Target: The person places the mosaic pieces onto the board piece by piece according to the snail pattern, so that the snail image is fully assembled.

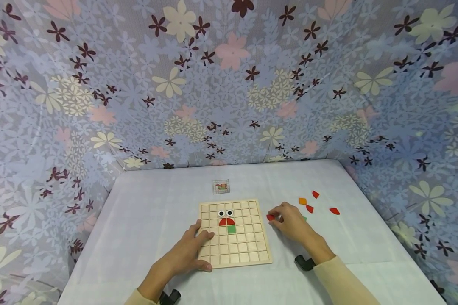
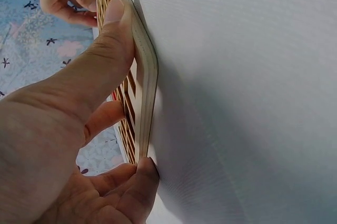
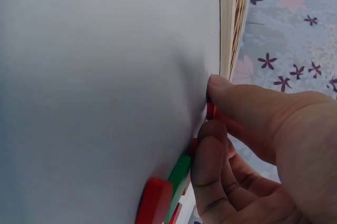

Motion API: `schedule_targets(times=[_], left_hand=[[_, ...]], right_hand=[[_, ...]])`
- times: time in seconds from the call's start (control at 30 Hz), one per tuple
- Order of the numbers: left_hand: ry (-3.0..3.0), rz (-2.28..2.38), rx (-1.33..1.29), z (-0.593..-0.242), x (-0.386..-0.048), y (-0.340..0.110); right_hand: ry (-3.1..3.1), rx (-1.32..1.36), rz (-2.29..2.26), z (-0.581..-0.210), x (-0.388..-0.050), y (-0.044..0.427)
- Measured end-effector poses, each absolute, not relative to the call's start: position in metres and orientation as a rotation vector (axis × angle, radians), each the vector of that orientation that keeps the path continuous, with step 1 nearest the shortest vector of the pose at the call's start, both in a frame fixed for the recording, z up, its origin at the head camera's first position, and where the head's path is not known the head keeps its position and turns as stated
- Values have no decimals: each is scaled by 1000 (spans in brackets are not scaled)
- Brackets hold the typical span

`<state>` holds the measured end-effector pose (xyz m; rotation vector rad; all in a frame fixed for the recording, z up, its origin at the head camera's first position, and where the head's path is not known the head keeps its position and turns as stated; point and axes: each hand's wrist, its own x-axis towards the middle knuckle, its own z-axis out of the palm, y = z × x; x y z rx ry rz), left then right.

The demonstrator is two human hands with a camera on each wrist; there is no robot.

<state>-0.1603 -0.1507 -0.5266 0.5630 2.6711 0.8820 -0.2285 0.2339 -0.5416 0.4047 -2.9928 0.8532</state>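
Observation:
A wooden grid board (image 1: 248,250) lies on the table, bearing two round eye pieces (image 1: 229,213), two red quarter pieces (image 1: 223,222) side by side below them, and a green square (image 1: 231,229) under the right one. My left hand (image 1: 185,252) grips the board's left edge; in the left wrist view the thumb and fingers of that hand (image 2: 68,113) hold its rim. Just off the board's right edge, my right hand (image 1: 291,221) pinches a red piece (image 1: 269,217) between thumb and fingers; the right wrist view shows this hand (image 3: 253,145) with the red piece (image 3: 211,110) low against the tabletop.
Right of the board lie an orange square (image 1: 303,201), several red pieces (image 1: 334,211) and a green piece (image 1: 305,219) partly behind my right hand. A small picture card (image 1: 221,186) lies beyond the board. Floral cloth (image 1: 229,106) stands behind the white-covered table (image 1: 149,203).

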Motion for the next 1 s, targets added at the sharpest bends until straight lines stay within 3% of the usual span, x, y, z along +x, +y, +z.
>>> schedule_targets(times=[1.0], left_hand=[[2670, 909, 587, -524, -159, -152]], right_hand=[[-2943, 401, 885, -539, -227, 229]])
